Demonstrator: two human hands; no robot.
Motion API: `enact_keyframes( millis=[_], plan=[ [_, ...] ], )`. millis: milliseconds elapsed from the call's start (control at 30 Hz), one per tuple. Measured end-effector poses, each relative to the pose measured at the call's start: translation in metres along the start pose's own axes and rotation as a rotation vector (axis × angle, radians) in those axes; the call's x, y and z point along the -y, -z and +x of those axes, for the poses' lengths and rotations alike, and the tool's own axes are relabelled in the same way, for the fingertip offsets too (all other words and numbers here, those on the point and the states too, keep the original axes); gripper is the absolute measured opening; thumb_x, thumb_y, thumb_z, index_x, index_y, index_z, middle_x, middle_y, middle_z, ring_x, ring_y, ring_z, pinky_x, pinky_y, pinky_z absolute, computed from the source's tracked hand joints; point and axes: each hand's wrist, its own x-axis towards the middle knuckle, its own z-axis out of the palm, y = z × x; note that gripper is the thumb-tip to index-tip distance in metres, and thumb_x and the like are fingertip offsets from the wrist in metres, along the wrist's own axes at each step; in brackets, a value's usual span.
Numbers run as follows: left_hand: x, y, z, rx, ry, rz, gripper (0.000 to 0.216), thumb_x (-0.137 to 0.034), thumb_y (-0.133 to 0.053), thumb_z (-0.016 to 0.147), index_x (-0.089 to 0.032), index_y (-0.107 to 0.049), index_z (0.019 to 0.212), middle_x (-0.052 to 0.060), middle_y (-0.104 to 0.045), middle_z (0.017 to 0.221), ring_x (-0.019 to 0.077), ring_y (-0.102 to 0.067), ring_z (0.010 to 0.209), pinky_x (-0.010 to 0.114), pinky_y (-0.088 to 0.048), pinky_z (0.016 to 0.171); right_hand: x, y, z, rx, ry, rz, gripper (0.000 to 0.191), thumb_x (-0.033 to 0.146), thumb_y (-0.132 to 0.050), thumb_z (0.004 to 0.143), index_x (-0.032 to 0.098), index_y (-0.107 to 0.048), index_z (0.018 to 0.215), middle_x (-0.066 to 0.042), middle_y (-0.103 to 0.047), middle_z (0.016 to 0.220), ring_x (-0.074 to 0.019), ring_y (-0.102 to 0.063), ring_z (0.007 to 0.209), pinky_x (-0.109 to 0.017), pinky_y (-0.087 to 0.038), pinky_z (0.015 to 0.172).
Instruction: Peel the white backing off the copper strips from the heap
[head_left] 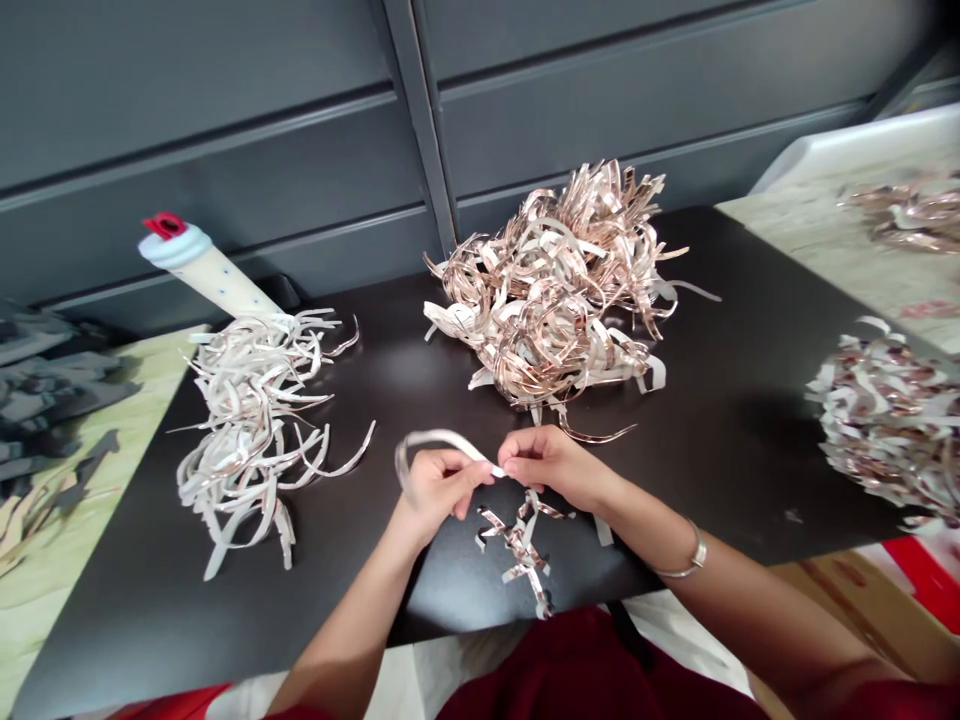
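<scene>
My left hand (435, 485) pinches one end of a curved white strip (431, 440) that arcs up and to the left. My right hand (551, 465) pinches the same strip at its near end, fingertips almost touching those of the left. Both hands hover over the near middle of a black table (712, 420). Just below them lies a small heap of shiny peeled scraps (521, 545). A big tangle of copper-coloured strips (559, 290) sits behind the hands. A pile of white strips (251, 420) lies to the left.
A white bottle with a red cap (199, 262) leans behind the white pile. Another heap of strips (881, 425) sits at the right table edge, more strips on a pale table (911, 215) beyond. Grey panelled wall behind. Dark cut-outs (52, 400) lie far left.
</scene>
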Motion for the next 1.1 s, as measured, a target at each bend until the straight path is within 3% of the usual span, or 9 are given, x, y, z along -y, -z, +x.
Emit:
enact_keyframes(
  millis=[67, 167, 400, 567, 767, 967, 1033, 1100],
  plan=[
    [0.002, 0.0, 0.0, 0.06, 0.069, -0.119, 0.039, -0.05, -0.063, 0.076, -0.013, -0.065, 0.063, -0.006, -0.043, 0.034, 0.0048, -0.032, 0.031, 0.019, -0.023, 0.037, -0.001, -0.003, 0.0, 0.016, -0.055, 0.089, 0.031, 0.042, -0.07, 0.07, 0.013, -0.062, 0.068, 0.006, -0.047, 0.049, -0.0053, -0.036, 0.044, -0.018, -0.026, 0.041],
    [0.002, 0.0, 0.0, 0.158, 0.056, -0.165, 0.043, -0.055, -0.062, 0.075, -0.015, -0.06, 0.063, -0.005, -0.047, 0.04, 0.0059, -0.038, 0.036, 0.018, -0.026, 0.038, -0.002, -0.008, 0.0, -0.009, -0.048, 0.113, 0.033, 0.045, -0.072, 0.068, 0.013, -0.063, 0.068, 0.003, -0.054, 0.054, -0.0067, -0.042, 0.048, -0.019, -0.03, 0.043],
    [-0.005, 0.002, -0.002, 0.192, 0.005, -0.02, 0.035, -0.046, -0.063, 0.078, -0.016, -0.055, 0.062, -0.004, -0.051, 0.045, 0.007, -0.043, 0.04, 0.018, -0.032, 0.041, -0.004, -0.009, 0.001, -0.011, -0.008, 0.112, 0.029, 0.039, -0.075, 0.068, 0.012, -0.064, 0.065, 0.004, -0.053, 0.054, -0.0061, -0.042, 0.049, -0.019, -0.032, 0.047],
    [-0.01, 0.005, -0.003, 0.23, -0.22, 0.017, 0.034, -0.041, -0.057, 0.085, -0.015, -0.059, 0.063, 0.003, -0.061, 0.064, 0.0116, -0.054, 0.058, 0.023, -0.044, 0.053, -0.006, 0.0, 0.002, 0.113, -0.059, 0.319, 0.032, 0.041, -0.081, 0.062, 0.012, -0.066, 0.066, 0.002, -0.059, 0.056, -0.0075, -0.048, 0.051, -0.02, -0.038, 0.049],
    [-0.006, 0.002, -0.005, 0.126, -0.318, -0.113, 0.032, -0.034, -0.052, 0.088, -0.016, -0.048, 0.062, 0.008, -0.066, 0.083, 0.0173, -0.064, 0.075, 0.03, -0.05, 0.068, -0.001, 0.016, 0.004, 0.13, -0.043, 0.362, 0.029, 0.037, -0.082, 0.063, 0.011, -0.068, 0.066, -0.001, -0.063, 0.06, -0.0075, -0.052, 0.052, -0.02, -0.041, 0.051],
    [-0.008, 0.001, -0.009, -0.181, -0.52, 0.364, 0.023, -0.008, -0.047, 0.079, -0.018, -0.042, 0.058, 0.007, -0.072, 0.087, 0.0147, -0.066, 0.074, 0.023, -0.049, 0.065, 0.003, 0.019, 0.001, 0.054, 0.026, 0.252, 0.036, 0.048, -0.07, 0.075, 0.012, -0.07, 0.079, -0.004, -0.065, 0.068, -0.0124, -0.06, 0.061, -0.023, -0.049, 0.056],
    [-0.008, 0.0, -0.011, -0.227, -0.609, 0.483, 0.021, -0.006, -0.048, 0.077, -0.018, -0.045, 0.06, 0.008, -0.073, 0.091, 0.0154, -0.068, 0.079, 0.023, -0.051, 0.067, 0.002, 0.014, 0.0, 0.005, 0.11, 0.146, 0.043, 0.055, -0.062, 0.079, 0.013, -0.069, 0.084, -0.006, -0.066, 0.072, -0.014, -0.061, 0.066, -0.023, -0.049, 0.056],
    [-0.006, -0.003, -0.012, -0.235, -0.681, 0.572, 0.02, -0.007, -0.049, 0.077, -0.018, -0.048, 0.061, 0.01, -0.073, 0.092, 0.0158, -0.069, 0.079, 0.023, -0.052, 0.068, 0.0, 0.006, -0.001, -0.069, 0.217, -0.071, 0.042, 0.055, -0.065, 0.076, 0.014, -0.068, 0.082, -0.005, -0.065, 0.075, -0.0135, -0.059, 0.066, -0.023, -0.046, 0.054]
  ],
)
